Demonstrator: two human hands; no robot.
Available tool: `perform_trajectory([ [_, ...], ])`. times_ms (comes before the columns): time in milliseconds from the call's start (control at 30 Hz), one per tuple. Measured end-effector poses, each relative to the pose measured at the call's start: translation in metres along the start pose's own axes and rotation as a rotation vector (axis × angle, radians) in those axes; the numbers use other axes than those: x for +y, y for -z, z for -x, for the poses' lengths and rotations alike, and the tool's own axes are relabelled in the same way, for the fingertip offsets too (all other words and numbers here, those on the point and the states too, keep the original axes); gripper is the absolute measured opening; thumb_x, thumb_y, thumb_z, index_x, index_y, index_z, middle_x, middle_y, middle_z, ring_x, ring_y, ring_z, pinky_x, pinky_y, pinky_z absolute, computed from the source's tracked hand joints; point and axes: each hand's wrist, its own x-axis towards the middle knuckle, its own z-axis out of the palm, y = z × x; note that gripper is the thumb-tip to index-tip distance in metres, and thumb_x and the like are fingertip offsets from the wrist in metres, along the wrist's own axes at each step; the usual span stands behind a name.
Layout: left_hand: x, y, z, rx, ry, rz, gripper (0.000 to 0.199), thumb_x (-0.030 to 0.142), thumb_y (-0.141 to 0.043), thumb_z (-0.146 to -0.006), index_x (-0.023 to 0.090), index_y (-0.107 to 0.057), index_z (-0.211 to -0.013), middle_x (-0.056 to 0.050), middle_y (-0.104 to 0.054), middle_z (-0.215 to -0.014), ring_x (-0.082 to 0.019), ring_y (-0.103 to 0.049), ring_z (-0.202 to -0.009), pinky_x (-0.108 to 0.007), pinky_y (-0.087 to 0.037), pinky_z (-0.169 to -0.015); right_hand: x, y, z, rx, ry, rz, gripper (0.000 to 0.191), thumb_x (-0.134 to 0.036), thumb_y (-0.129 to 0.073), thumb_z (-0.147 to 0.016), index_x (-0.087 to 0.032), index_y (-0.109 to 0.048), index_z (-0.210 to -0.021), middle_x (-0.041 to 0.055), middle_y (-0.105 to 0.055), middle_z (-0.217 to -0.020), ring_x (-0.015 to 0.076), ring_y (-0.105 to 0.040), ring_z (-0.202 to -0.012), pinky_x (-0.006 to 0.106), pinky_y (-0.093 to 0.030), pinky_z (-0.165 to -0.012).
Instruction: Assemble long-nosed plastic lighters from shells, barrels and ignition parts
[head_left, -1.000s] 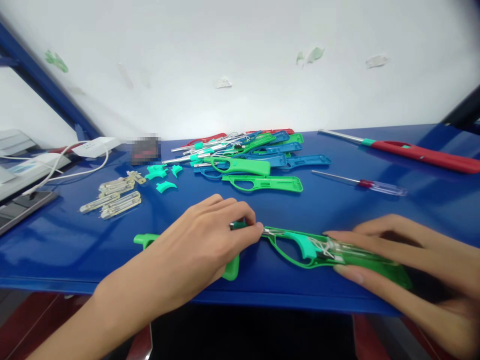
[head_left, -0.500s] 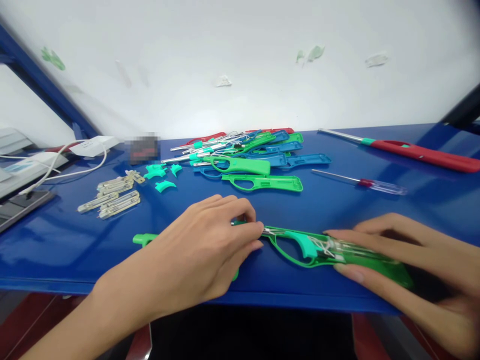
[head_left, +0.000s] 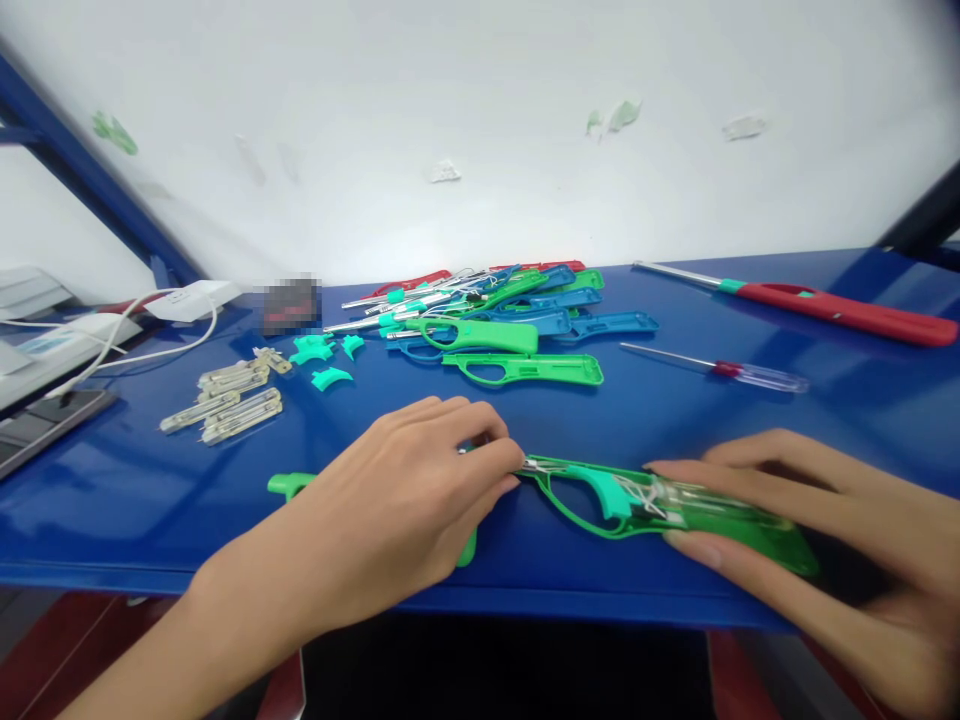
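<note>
A half-assembled green lighter [head_left: 570, 515] lies near the table's front edge, with its inside facing up. In its casing sit a turquoise trigger [head_left: 613, 495], white wires [head_left: 646, 492] and a clear fuel tank [head_left: 712, 497]. My left hand [head_left: 405, 490] pinches the narrow front end where the metal tube meets the casing, hiding most of the tube. Thumb and fingers of my right hand [head_left: 810, 510] grip the handle end from both sides. Beneath my left hand another green casing piece [head_left: 289, 485] shows only at its ends.
A pile of red, blue and green casings with metal tubes [head_left: 487, 310] lies at the back. Turquoise triggers [head_left: 330, 378] and clear fuel tanks [head_left: 241, 412] are at left. At right lie a screwdriver [head_left: 757, 375] and a red lighter [head_left: 847, 310]. Cables [head_left: 214, 315] trail far left.
The view has shifted slightly. Both hands keep the same hold on the green lighter, and no other thing has visibly moved.
</note>
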Motion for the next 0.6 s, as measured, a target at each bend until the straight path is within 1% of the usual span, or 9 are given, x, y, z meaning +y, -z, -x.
perform_trajectory([
  [167,0.0001,-0.0005,-0.0011,-0.02,-0.003,-0.054,0.021,0.004,-0.063,-0.113,0.017,-0.078,-0.121,-0.008,-0.08,-0.118,-0.026,-0.076,-0.097,-0.042,-0.058,-0.085,0.0003,0.0004,0.003,0.012,-0.001,-0.018,0.033,-0.063,-0.074,-0.112,-0.048,-0.086,-0.138,-0.005,-0.087,-0.132,0.0257,-0.088,-0.106,0.036,-0.073,-0.082],
  [400,0.0003,-0.0011,0.0046,0.021,-0.01,-0.087,0.02,0.01,-0.058,-0.118,0.019,-0.075,-0.125,-0.01,-0.08,-0.123,-0.027,-0.078,-0.099,-0.041,-0.062,-0.085,0.0007,0.0003,0.0028,0.029,0.018,-0.028,0.032,-0.062,-0.076,-0.112,-0.048,-0.084,-0.14,-0.0058,-0.086,-0.133,0.0242,-0.088,-0.107,0.035,-0.073,-0.082],
  [500,0.0013,-0.0014,0.0055,0.04,-0.009,-0.105,0.02,0.016,-0.056,-0.122,0.019,-0.074,-0.129,-0.011,-0.081,-0.127,-0.028,-0.079,-0.102,-0.042,-0.063,-0.088,0.0002,-0.0004,0.0019,0.023,0.011,-0.024,0.032,-0.061,-0.076,-0.112,-0.049,-0.083,-0.141,-0.0067,-0.085,-0.134,0.0229,-0.087,-0.107,0.033,-0.072,-0.082],
  [600,0.0034,-0.001,0.006,0.063,-0.015,-0.111,0.021,0.019,-0.054,-0.125,0.018,-0.072,-0.134,-0.011,-0.08,-0.128,-0.028,-0.078,-0.105,-0.043,-0.064,-0.094,0.0003,-0.0002,0.0021,0.027,0.014,-0.023,0.031,-0.062,-0.076,-0.112,-0.049,-0.083,-0.14,-0.0072,-0.085,-0.132,0.0221,-0.087,-0.106,0.033,-0.071,-0.083],
])
